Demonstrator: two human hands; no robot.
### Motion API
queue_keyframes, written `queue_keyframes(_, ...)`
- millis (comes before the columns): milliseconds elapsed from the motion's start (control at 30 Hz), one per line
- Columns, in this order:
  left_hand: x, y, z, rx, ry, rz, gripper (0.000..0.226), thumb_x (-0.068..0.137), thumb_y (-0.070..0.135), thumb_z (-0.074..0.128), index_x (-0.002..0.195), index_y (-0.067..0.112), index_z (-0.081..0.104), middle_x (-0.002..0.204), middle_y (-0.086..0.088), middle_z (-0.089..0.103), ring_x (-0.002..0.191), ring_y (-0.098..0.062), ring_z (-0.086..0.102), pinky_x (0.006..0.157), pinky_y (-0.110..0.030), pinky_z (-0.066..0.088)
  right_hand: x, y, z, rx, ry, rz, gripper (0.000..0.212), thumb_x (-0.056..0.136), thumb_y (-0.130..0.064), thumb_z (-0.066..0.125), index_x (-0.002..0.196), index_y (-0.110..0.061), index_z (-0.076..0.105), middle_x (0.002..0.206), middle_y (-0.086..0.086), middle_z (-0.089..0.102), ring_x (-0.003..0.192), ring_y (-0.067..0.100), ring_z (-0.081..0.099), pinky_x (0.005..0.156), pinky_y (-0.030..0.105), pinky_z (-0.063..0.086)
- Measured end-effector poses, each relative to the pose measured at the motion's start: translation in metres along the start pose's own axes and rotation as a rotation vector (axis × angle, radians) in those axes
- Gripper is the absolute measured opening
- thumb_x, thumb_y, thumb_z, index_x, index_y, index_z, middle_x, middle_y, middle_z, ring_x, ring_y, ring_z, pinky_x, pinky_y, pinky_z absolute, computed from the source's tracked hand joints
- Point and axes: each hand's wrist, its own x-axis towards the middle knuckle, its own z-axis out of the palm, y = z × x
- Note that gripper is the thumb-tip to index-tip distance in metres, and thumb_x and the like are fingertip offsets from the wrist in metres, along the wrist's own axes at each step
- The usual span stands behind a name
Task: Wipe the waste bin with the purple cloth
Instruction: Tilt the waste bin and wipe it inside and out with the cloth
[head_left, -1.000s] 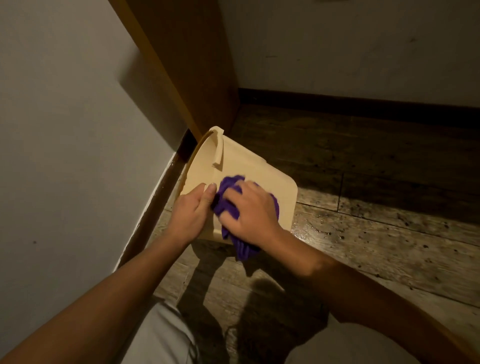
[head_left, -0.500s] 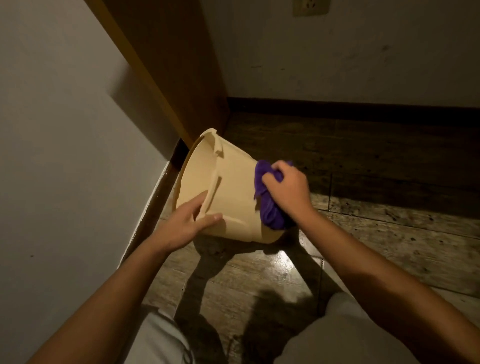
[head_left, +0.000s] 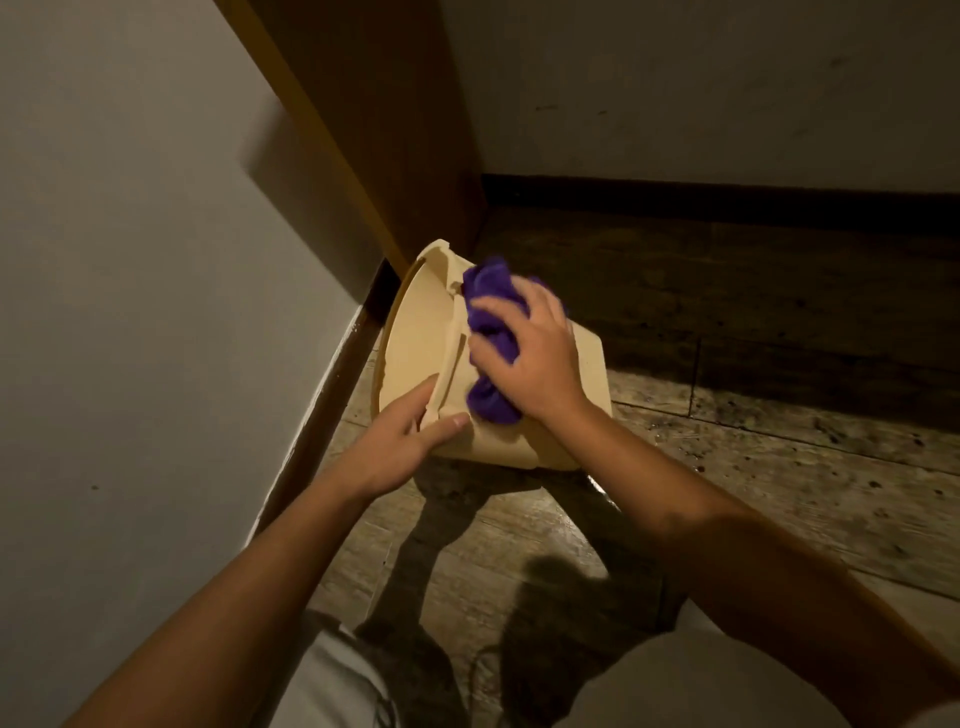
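Note:
A cream plastic waste bin (head_left: 415, 343) lies tipped on its side on the wooden floor, its open mouth turned toward the left wall. My left hand (head_left: 400, 447) grips the bin's lower rim, thumb on the outer wall. My right hand (head_left: 535, 358) presses a bunched purple cloth (head_left: 491, 322) against the bin's upper outer side, close to the rim. Part of the cloth pokes out above and below my fingers.
A white wall (head_left: 156, 312) with a dark baseboard runs along the left. A wooden cabinet side (head_left: 384, 130) stands just behind the bin. The back wall (head_left: 701, 88) has a dark skirting. Worn floorboards (head_left: 779, 467) stretch to the right. My knees show at the bottom.
My right hand has carried the cloth from the bin's base end up along its side toward the rim. The bin has tipped a little. My left hand keeps its hold.

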Motion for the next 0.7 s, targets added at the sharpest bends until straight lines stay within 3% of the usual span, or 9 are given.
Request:
queue_keyframes(67,-0.001,-0.002,0.001,0.021,-0.009,-0.008,0.043,0.103,0.019,0.058,0.139,0.040,0.051,0.127,0.027,0.064,0.117,0.011,0.059,0.089,-0.009,0.051,-0.015,0.014,0.005,-0.133,0.016,-0.015,0.044,0.097,-0.049,0.053,0.138,-0.033,0.059,0.153,0.005,0.048,0.143,0.029,0.038,0.108,0.046,0.031)
queue_keyframes(200,0.000,-0.003,0.005,0.035,0.055,-0.037,0.044,0.101,0.015,0.056,0.128,0.050,0.056,0.116,0.029,0.069,0.114,0.008,0.060,0.086,-0.015,0.051,-0.019,0.051,-0.004,-0.195,0.113,0.139,0.034,0.097,-0.040,0.053,0.128,-0.029,0.061,0.134,0.007,0.057,0.120,0.028,0.053,0.097,0.050,0.049)
queue_keyframes(267,0.003,-0.004,0.008,0.039,0.099,-0.040,0.044,0.095,0.018,0.055,0.123,0.051,0.058,0.117,0.021,0.070,0.114,-0.003,0.061,0.087,-0.024,0.054,-0.019,0.075,-0.012,-0.267,0.032,0.274,0.033,0.098,-0.038,0.054,0.129,-0.026,0.058,0.129,0.010,0.056,0.114,0.030,0.056,0.090,0.046,0.052)
queue_keyframes(400,0.004,-0.005,0.008,0.105,0.134,-0.018,0.048,0.089,0.028,0.052,0.135,0.037,0.061,0.123,0.009,0.071,0.115,-0.012,0.063,0.096,-0.045,0.058,-0.022,0.106,-0.036,-0.377,-0.074,0.543,0.038,0.097,-0.035,0.061,0.132,-0.023,0.054,0.128,0.013,0.057,0.106,0.032,0.062,0.081,0.037,0.048)
queue_keyframes(567,0.007,-0.005,0.009,0.225,0.157,0.002,0.044,0.092,0.032,0.050,0.135,0.027,0.060,0.118,0.004,0.070,0.111,-0.014,0.064,0.092,-0.049,0.060,0.037,0.042,-0.057,0.066,0.244,0.346,0.041,0.090,-0.030,0.073,0.126,-0.026,0.054,0.126,0.000,0.058,0.102,0.012,0.061,0.078,0.024,0.049)
queue_keyframes(700,0.010,-0.001,0.011,0.155,0.183,0.003,0.035,0.100,0.018,0.053,0.134,0.022,0.060,0.123,0.001,0.068,0.115,-0.016,0.062,0.096,-0.046,0.058,0.072,-0.020,-0.053,0.507,0.378,0.285,0.032,0.090,-0.038,0.069,0.119,-0.035,0.057,0.121,-0.010,0.061,0.101,0.001,0.062,0.069,0.010,0.053)
